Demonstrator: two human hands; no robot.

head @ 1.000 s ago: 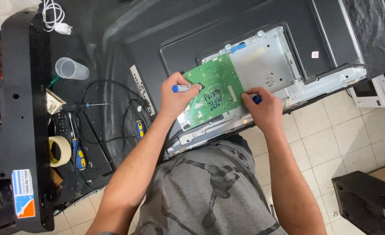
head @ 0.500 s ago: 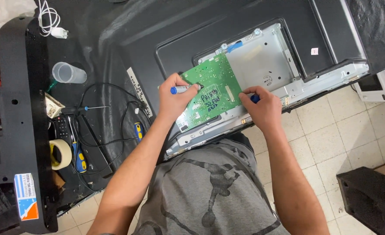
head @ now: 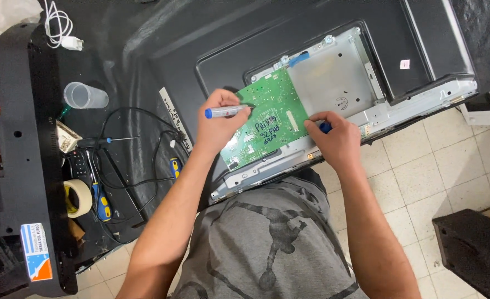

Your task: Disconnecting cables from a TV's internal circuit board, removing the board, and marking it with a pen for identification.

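Observation:
A green circuit board (head: 267,119) lies in the silver metal frame (head: 339,77) on the back of a black flat screen (head: 212,50). Handwritten marks show on the board. My left hand (head: 218,122) grips a marker pen (head: 225,112) with a blue end, its tip at the board's left part. My right hand (head: 333,138) rests on the board's lower right edge, fingers closed around a small blue cap (head: 325,127).
Left of the screen lie a clear plastic cup (head: 84,95), a thin screwdriver (head: 106,140), black cables (head: 129,160), a roll of tape (head: 78,197), a blue-and-yellow tool (head: 102,202) and a white charger (head: 62,27). A black box (head: 472,249) stands on the tiled floor at right.
My left hand has drawn the marker slightly left, off the written spot, leaving the handwriting uncovered. The right hand stays at the board's edge.

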